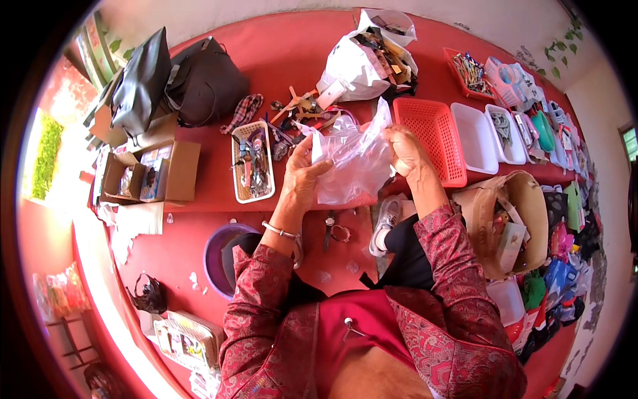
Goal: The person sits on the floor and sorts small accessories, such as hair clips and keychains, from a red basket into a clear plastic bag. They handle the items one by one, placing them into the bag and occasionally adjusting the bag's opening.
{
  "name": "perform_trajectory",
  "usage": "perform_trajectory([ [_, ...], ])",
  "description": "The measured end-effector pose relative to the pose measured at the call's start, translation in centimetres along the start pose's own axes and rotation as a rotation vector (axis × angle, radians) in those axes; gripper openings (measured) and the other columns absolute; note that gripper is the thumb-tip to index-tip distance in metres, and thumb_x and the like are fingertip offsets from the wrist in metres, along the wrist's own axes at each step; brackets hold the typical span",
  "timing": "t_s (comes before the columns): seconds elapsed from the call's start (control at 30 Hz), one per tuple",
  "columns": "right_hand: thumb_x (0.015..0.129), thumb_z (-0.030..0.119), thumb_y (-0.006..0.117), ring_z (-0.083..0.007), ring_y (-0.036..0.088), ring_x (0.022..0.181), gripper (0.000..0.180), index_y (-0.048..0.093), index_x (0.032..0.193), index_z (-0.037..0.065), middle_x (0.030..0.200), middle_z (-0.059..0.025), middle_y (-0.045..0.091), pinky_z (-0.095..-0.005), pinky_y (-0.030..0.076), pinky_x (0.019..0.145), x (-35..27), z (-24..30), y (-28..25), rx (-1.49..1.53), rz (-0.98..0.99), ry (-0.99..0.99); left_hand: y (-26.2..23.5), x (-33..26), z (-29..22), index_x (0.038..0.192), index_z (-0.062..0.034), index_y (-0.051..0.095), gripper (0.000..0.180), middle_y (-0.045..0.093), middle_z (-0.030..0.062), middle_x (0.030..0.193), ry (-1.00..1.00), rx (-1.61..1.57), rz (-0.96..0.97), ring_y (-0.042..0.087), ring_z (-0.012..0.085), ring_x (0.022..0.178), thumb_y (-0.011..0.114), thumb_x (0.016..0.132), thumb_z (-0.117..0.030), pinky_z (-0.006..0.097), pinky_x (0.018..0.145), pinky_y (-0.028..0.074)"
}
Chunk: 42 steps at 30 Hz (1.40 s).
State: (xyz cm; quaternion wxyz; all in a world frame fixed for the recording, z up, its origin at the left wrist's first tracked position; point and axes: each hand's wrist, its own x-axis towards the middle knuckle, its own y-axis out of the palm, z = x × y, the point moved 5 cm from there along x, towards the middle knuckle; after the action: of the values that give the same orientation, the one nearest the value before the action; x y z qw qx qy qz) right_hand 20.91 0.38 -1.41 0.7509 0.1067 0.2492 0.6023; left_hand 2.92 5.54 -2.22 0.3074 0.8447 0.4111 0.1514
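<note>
A translucent white plastic bag (352, 163) is stretched between my two hands, above the near edge of the red-covered platform. My left hand (306, 169) pinches its left edge, thumb pointing inward. At the upper right side, the fingers of my right hand (405, 151) are closed on the bag. It looks thin and crumpled; I cannot tell whether anything is inside. Just left of my left hand stands a white basket (252, 163) with watches and straps in it. Beside my right hand is a red perforated basket (430, 143).
White trays (474, 136) line the right. A full white bag (355, 70) and dark bags (206, 83) stand at the back. Cardboard boxes (183, 169) sit left; a large carton (515, 219) is near my right arm. A purple basin (216, 256) and a watch (328, 229) lie below.
</note>
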Motion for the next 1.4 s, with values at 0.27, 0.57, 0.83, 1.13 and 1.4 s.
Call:
perform_trajectory([
  [0.27, 0.08, 0.006, 0.046, -0.0113, 0.057, 0.07, 0.022, 0.06, 0.095, 0.0, 0.083, -0.0037, 0.061, -0.022, 0.045, 0.064, -1.0, 1.0, 2.3, -0.045, 0.119, -0.142, 1.6, -0.7, -3.4, 0.119, -0.0017, 0.038, 0.048, 0.056, 0.0112, 0.101, -0.121, -0.297, -0.06, 0.056, 0.0185, 0.089, 0.06, 0.077, -0.009, 0.032, 0.076, 0.047],
  [0.57, 0.081, 0.008, 0.048, -0.0106, 0.058, 0.073, 0.017, 0.057, 0.095, 0.003, 0.084, -0.0052, 0.061, -0.0224, 0.046, 0.063, -1.0, 1.8, 1.2, 0.048, 0.044, -0.134, -3.6, 1.0, -3.3, 0.087, -0.0018, 0.056, 0.009, 0.061, 0.0097, 0.084, 0.168, 0.021, -0.206, 0.058, 0.0154, 0.075, 0.054, 0.078, -0.001, 0.026, 0.07, 0.047],
  [0.83, 0.083, 0.024, 0.053, -0.0126, 0.057, 0.076, 0.031, 0.05, 0.106, 0.005, 0.088, -0.0055, 0.059, -0.0248, 0.046, 0.069, -0.9, 3.0, 0.8, 0.167, 0.115, -0.138, -2.3, 0.7, -4.2, 0.092, -0.0021, 0.056, 0.012, 0.06, 0.0048, 0.086, 0.264, 0.034, -0.205, 0.055, 0.0111, 0.079, 0.05, 0.082, -0.005, 0.022, 0.073, 0.043],
  [1.13, 0.074, 0.004, 0.058, -0.0101, 0.058, 0.073, 0.022, 0.054, 0.095, -0.002, 0.083, -0.0058, 0.061, -0.0217, 0.045, 0.065, 0.8, 1.8, 0.2, -0.565, -0.229, -0.51, -1.8, 0.4, -4.0, 0.099, -0.0002, 0.053, 0.018, 0.059, 0.0065, 0.088, 0.292, 0.166, -0.167, 0.056, 0.013, 0.078, 0.046, 0.086, -0.009, 0.025, 0.071, 0.045],
  [1.4, 0.078, 0.003, 0.054, -0.0074, 0.056, 0.06, 0.009, 0.057, 0.086, 0.0, 0.073, -0.0046, 0.06, -0.0203, 0.043, 0.047, 0.0, 2.8, -0.3, -0.297, -0.286, -0.371, -3.2, 0.3, -5.0, 0.099, 0.0023, 0.053, 0.02, 0.058, 0.012, 0.096, 0.359, 0.136, -0.317, 0.057, 0.0174, 0.086, 0.042, 0.087, -0.011, 0.028, 0.074, 0.048],
])
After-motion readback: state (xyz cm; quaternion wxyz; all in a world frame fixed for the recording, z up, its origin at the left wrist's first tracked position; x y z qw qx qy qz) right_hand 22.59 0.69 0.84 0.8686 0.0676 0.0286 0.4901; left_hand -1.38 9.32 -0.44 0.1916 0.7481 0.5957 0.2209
